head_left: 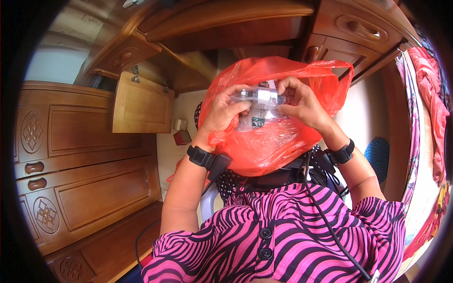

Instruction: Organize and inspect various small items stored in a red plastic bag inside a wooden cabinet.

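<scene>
An open red plastic bag (276, 148) rests on my lap. Over its mouth, a small clear plastic packet (267, 97) with dark contents and a white label is stretched between my two hands. The fingers of my left hand (222, 112) pinch its left end, and a fold of the red bag lies against that wrist. At the packet's right end, my right hand (304, 104) grips with thumb and forefinger. More clear packets (257, 122) with dark and white prints lie inside the red bag, just below; what they contain I cannot make out.
Wooden cabinets (99, 170) stand at the left, with an open cabinet door (141, 103) near them. A wooden desk with drawers (361, 30) is ahead. Small boxes (181, 137) lie on the floor. Colourful cloths (432, 94) hang at the right. A cable (325, 221) crosses my chest.
</scene>
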Motion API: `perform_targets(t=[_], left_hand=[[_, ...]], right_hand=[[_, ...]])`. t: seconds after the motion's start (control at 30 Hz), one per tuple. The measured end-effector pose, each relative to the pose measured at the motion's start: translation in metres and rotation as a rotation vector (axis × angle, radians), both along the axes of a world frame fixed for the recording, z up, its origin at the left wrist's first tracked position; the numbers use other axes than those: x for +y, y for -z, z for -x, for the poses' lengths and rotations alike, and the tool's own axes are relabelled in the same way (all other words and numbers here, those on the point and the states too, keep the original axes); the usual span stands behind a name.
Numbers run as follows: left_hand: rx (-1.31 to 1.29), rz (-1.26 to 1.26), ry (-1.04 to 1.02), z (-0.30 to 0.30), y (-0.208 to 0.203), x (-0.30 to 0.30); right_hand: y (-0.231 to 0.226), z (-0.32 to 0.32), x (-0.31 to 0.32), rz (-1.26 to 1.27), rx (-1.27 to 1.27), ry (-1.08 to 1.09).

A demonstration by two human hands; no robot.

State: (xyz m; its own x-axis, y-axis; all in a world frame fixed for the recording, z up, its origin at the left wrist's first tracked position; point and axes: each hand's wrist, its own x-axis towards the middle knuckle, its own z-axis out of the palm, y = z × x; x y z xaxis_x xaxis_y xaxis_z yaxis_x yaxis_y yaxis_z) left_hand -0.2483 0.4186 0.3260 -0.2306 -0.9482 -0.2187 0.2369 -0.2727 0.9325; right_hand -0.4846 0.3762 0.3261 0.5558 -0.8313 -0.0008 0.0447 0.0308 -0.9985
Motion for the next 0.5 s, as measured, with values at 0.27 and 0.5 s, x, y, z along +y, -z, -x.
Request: perform_targets(t=[0.27,0.5], left_hand=[[0.016,0.034,-0.033,0.004,0.0,0.0],[0.047,-0.006,-0.048,0.0,0.013,-0.002]], right_hand=[[-0.01,0.003,0.003,-0.189,-0.077,-0.11],[-0.008,0.002,0.0,-0.202,-0.068,-0.126]])
